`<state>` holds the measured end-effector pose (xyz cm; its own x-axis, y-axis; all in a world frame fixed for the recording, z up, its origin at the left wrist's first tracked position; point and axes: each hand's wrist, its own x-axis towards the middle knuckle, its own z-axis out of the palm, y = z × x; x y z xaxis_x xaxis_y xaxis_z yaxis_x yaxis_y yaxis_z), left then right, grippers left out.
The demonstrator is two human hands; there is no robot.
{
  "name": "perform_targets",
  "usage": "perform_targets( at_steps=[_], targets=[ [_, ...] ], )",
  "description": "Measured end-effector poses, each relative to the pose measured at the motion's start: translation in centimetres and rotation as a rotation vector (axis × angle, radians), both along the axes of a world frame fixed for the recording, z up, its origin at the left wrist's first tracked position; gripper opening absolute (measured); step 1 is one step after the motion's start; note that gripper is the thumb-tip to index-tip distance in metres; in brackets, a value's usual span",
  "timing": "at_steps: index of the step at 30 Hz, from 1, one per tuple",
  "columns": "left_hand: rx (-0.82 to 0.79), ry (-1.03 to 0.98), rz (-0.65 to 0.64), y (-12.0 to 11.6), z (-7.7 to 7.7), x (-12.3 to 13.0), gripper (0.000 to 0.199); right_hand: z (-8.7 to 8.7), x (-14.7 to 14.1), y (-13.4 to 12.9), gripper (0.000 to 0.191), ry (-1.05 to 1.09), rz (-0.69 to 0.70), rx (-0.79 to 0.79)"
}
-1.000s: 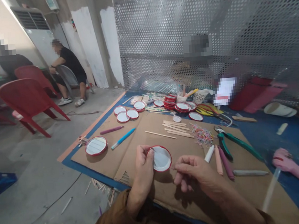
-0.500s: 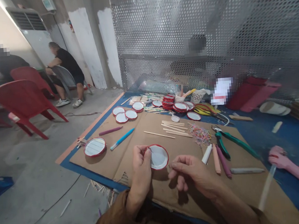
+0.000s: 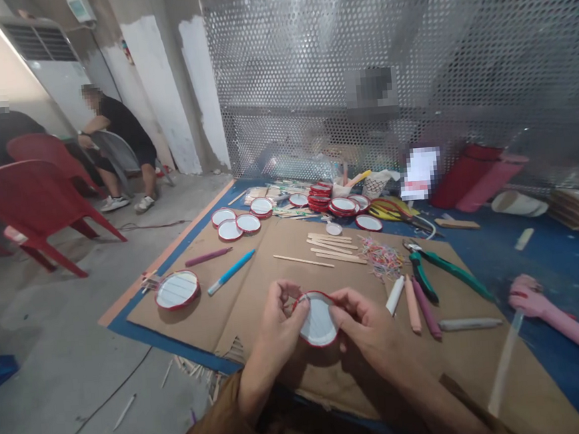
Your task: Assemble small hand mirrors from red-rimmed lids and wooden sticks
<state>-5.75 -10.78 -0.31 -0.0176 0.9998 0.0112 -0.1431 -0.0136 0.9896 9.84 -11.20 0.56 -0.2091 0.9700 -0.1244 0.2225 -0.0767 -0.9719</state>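
A round jar lid [image 3: 319, 325], white inside with a red rim, is held tilted above the cardboard sheet [image 3: 245, 294]. My left hand [image 3: 280, 321] grips its left edge, thumb over the rim. On the opposite edge, my right hand [image 3: 365, 318] pinches the rim between thumb and fingers. Faint lines cross the lid's white face. Beyond the hands lie flat wooden sticks [image 3: 335, 248] and a heap of small coloured rubber bands [image 3: 380, 256]. Another red-rimmed lid [image 3: 178, 290] with stick-like strips across it rests at the left.
Green-handled pliers [image 3: 449, 272] lie right of the bands, near several coloured marker-like sticks [image 3: 413, 304]. A blue pen [image 3: 231, 272] is at left. More lids [image 3: 343, 206] are piled before a perforated metal screen [image 3: 308, 75]. A pink hand-shaped tool [image 3: 558, 319] lies far right. A person sits beyond.
My right hand has moved left and taken hold of the lid's right edge. The lid is lower and slightly further right in view. The whole view has shifted a little.
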Motion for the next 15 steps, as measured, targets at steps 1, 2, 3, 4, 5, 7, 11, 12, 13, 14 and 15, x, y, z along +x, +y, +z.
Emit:
perform_targets(
  at_steps=[1, 2, 3, 4, 5, 7, 11, 12, 13, 14, 15],
  targets=[
    [0.005, -0.013, -0.010, -0.04, 0.06, -0.02, 0.025, 0.00, 0.05, 0.02, 0.028, -0.013, -0.017, 0.011],
    [0.005, -0.016, -0.024, -0.11, 0.15, -0.07, 0.025, 0.03, 0.10, 0.04, 0.027, -0.020, -0.031, 0.017],
    [0.002, -0.008, -0.042, -0.19, 0.26, -0.14, 0.024, 0.08, 0.14, 0.07, 0.027, -0.021, -0.041, 0.017],
    [0.000, 0.007, -0.058, -0.29, 0.37, -0.22, 0.023, 0.13, 0.16, 0.09, 0.027, -0.019, -0.048, 0.017],
    [0.002, 0.023, -0.071, -0.39, 0.46, -0.31, 0.023, 0.17, 0.17, 0.10, 0.026, -0.013, -0.059, 0.021],
    [0.010, 0.042, -0.079, -0.55, 0.54, -0.47, 0.024, 0.21, 0.15, 0.09, 0.024, -0.005, -0.083, 0.030],
    [-0.008, 0.033, -0.012, -0.49, 0.24, -0.51, 0.029, 0.11, -0.03, -0.10, 0.021, -0.032, -0.099, 0.032],
    [-0.008, 0.034, -0.010, -0.41, 0.14, -0.45, 0.029, 0.08, -0.11, -0.16, 0.020, -0.036, -0.090, 0.035],
    [-0.004, 0.038, -0.022, -0.32, 0.06, -0.36, 0.029, 0.06, -0.19, -0.22, 0.020, -0.035, -0.082, 0.041],
    [0.005, 0.044, -0.035, -0.24, 0.01, -0.26, 0.028, 0.05, -0.27, -0.26, 0.020, -0.031, -0.075, 0.047],
    [0.016, 0.048, -0.037, -0.18, -0.03, -0.16, 0.027, 0.05, -0.34, -0.27, 0.019, -0.024, -0.078, 0.054]
  ],
)
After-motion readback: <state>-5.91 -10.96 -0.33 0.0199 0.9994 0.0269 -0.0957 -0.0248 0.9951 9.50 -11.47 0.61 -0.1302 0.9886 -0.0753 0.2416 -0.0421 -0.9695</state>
